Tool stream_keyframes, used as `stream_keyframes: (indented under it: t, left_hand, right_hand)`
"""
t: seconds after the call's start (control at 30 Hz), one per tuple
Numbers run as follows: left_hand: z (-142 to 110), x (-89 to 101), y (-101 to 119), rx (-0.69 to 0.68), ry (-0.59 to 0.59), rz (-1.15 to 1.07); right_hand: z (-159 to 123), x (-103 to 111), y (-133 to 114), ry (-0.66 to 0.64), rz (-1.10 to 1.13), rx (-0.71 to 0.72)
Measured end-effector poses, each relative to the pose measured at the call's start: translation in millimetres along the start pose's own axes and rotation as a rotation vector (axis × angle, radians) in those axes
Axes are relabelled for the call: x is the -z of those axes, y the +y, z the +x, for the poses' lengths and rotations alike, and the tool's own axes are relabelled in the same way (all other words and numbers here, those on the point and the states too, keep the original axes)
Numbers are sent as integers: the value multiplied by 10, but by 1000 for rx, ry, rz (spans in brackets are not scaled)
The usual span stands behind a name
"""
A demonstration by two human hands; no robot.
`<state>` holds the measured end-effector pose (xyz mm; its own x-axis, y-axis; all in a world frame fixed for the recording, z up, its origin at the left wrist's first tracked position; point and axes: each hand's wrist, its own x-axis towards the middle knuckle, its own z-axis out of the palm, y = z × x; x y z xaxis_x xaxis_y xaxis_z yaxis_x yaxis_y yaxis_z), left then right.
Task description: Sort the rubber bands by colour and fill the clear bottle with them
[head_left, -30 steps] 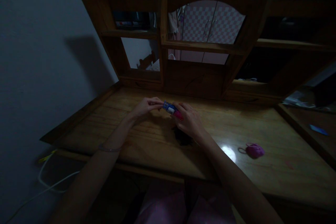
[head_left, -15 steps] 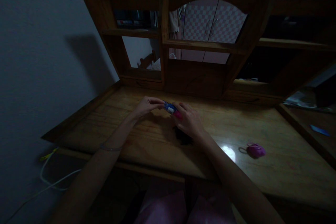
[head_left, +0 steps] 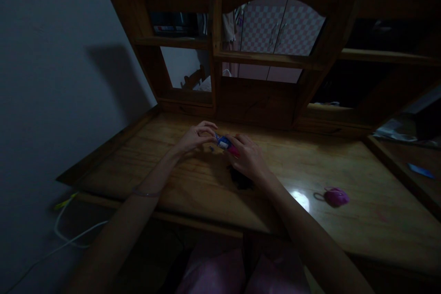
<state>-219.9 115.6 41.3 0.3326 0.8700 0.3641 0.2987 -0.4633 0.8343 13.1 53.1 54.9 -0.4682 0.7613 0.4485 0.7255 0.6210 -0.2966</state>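
1. Object (head_left: 223,144), blue & pink w/ white label, sits btwn both hands, over mid worktop (head_left: 193,188), toward its back.
2. R hand (head_left: 250,158) has its grip closed on the pink end, fingers over the top.
3. L hand (head_left: 196,139) is at the blue end, fingers bent; can't tell if its grip pinches it or is open.
4. Tiny dark bit (head_left: 211,148) shows just below L hand; too small to ID.
5. Black item (head_left: 240,179) lies on worktop near R wrist, partly hidden, details unclear.
6. Pink bundle (head_left: 336,197) w/ loop lies on worktop, well to the right of R hand.
7. Thin bracelet (head_left: 146,193) is on L wrist; wooden shelf unit (head_left: 257,101) stands at worktop's back.
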Motion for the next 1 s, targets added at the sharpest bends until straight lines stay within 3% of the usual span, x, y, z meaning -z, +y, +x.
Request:
stream_keyframes:
  t: [0.17,0.4,0.67,1.0]
  left_hand:
    - [-5,-11,-25,39,-54,-73]
    - [-12,-42,12,85,-4,-222]
    - [-26,-54,109,140,-123,-433]
    - [-13,-55,28,125,108,-397]
  right_hand:
    - [-3,-7,11,18,5,13]
    - [7,-37,57,51,29,-6]
    - [6,-35,50,58,34,-6]
    - [1,-38,55,54,6,-30]
